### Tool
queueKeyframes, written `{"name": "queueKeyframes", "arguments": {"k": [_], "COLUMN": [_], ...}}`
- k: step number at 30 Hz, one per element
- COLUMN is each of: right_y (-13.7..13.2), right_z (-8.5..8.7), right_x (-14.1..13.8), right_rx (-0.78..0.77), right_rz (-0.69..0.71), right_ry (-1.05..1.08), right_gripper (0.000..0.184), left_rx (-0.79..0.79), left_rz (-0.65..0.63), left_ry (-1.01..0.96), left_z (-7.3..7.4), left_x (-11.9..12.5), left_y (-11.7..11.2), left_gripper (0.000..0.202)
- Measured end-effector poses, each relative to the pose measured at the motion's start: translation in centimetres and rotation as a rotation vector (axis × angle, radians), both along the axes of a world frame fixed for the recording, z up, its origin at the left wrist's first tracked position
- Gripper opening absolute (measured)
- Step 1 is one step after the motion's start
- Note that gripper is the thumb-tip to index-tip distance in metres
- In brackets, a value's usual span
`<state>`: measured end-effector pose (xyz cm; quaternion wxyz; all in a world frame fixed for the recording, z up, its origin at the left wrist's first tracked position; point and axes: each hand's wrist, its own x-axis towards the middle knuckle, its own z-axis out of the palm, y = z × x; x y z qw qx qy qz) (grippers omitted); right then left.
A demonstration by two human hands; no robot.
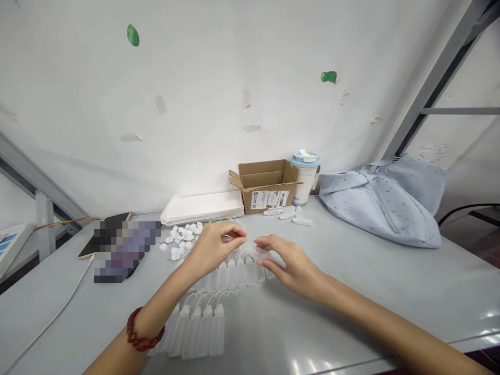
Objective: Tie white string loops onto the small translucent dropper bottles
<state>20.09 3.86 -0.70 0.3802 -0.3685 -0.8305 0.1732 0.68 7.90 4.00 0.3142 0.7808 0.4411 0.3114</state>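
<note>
We find both hands in front of the cardboard box (265,185), low over the surface (351,291). The left hand (216,247) pinches a white cap (236,238) in a thumb-and-forefinger grip, and the right hand (291,265) grasps a translucent bottle (260,252), its long axis roughly crosswise with the neck toward the cap. The cap lies just left of the bottle, barely apart; both palms face down, wrists turned inward.

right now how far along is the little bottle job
Looks done: two rows of small bottles lying side by side, the near row and the far row. In hand: the left hand pinches a small white piece, the right hand holds a clear bottle. Seemingly left: the pile of white caps and loose bottles by the cardboard box.
</note>
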Motion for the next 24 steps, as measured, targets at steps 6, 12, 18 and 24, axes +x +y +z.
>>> {"name": "queueKeyframes", "arguments": {"k": [6,12,18,24], "right_y": [0.0,0.1,-0.1,0.2], "right_z": [-0.2,-0.2,-0.4,-0.6], "right_x": [0.0,0.0,-0.1,0.0], "right_rx": [-0.012,-0.024,-0.014,-0.027], "right_rz": [-0.033,-0.058,-0.03,-0.022], "right_ry": [-0.003,-0.023,-0.078,-0.016], "right_gripper": [0.028,0.034,0.041,0.035], "left_rx": [-0.113,-0.149,-0.15,-0.187], "left_rz": [-0.074,-0.088,-0.16,-0.175], "left_ry": [-0.018,-0.016,-0.008,-0.079], "left_z": [0.7,0.6,0.8,0.7], "left_x": [0.0,0.2,0.5,0.7], "left_y": [-0.3,-0.7,-1.1,-1.1], "left_gripper": [0.015,0.019,0.024,0.025]}}
